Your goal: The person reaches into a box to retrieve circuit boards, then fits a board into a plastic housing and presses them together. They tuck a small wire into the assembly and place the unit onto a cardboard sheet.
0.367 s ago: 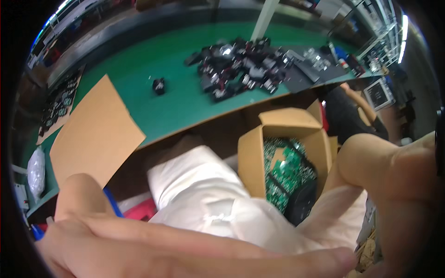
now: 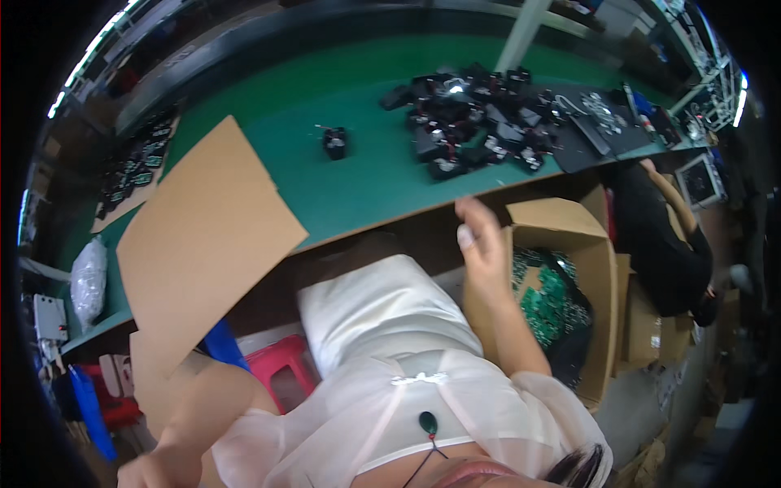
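"How was that reach best made?"
"Probably with the right hand (image 2: 484,246), half-spread and visibly empty, kept clear of the open brown cardboard box (image 2: 602,317) near it. The left hand's (image 2: 159,470) state I couldn't tell."
"Counts?"
"One box held uncountable green circuit boards (image 2: 543,301); one small black block (image 2: 334,144) stood alone on the green-topped bench (image 2: 358,191)."

No lettering, number or sign can be read. Pale marks show on the small black block-shaped part (image 2: 334,145) on the green-topped bench (image 2: 374,189) and on several pieces in the heap of black block-shaped parts (image 2: 464,122) to its right, but they are too small and blurred to tell whether they are print.
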`<action>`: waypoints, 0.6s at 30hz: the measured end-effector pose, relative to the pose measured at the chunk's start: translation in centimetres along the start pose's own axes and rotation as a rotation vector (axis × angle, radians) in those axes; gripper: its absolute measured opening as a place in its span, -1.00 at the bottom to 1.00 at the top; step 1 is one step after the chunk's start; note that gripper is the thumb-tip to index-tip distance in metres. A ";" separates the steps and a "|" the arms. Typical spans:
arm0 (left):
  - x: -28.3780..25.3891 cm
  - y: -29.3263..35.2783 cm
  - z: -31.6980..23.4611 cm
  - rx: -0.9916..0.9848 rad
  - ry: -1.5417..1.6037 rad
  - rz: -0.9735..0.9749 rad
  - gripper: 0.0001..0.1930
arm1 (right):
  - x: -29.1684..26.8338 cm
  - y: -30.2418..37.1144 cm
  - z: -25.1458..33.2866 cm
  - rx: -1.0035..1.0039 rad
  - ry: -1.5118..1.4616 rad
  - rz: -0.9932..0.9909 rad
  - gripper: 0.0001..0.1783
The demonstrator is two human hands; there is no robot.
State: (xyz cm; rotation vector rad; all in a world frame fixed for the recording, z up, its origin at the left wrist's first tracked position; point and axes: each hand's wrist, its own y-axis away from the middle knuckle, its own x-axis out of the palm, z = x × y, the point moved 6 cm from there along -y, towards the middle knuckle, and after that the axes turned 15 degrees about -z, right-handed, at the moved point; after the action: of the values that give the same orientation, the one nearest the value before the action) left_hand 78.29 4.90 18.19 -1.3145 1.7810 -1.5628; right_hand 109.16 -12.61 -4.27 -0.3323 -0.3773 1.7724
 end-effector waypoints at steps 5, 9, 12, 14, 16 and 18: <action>-12.9 2.4 7.9 -0.188 -1.015 -0.841 -0.60 | -12.5 14.6 -28.6 1.125 0.591 0.060 -0.49; -26.9 8.1 19.2 -0.689 -1.278 -0.875 -0.59 | -16.6 12.9 -32.3 1.101 0.864 0.252 -0.53; -30.4 7.7 24.2 -0.729 -2.185 -0.109 -0.50 | -17.2 11.4 -34.6 1.025 0.857 0.266 -0.54; -32.6 8.6 26.4 -0.939 -2.152 -0.089 -0.43 | -17.5 10.8 -36.1 0.929 0.838 0.278 -0.55; -32.5 7.7 29.4 -1.047 -2.160 0.016 -0.43 | -18.1 7.5 -37.9 0.834 0.819 0.264 -0.55; -32.2 6.4 31.2 -1.118 -2.183 0.112 -0.43 | -18.5 4.1 -38.8 0.741 0.787 0.262 -0.56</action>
State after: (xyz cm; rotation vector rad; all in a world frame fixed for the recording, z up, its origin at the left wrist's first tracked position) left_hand 115.97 15.46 -4.60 -1.7349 0.7447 1.2262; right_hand 125.91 -28.57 -40.73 -0.5149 0.8942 1.7415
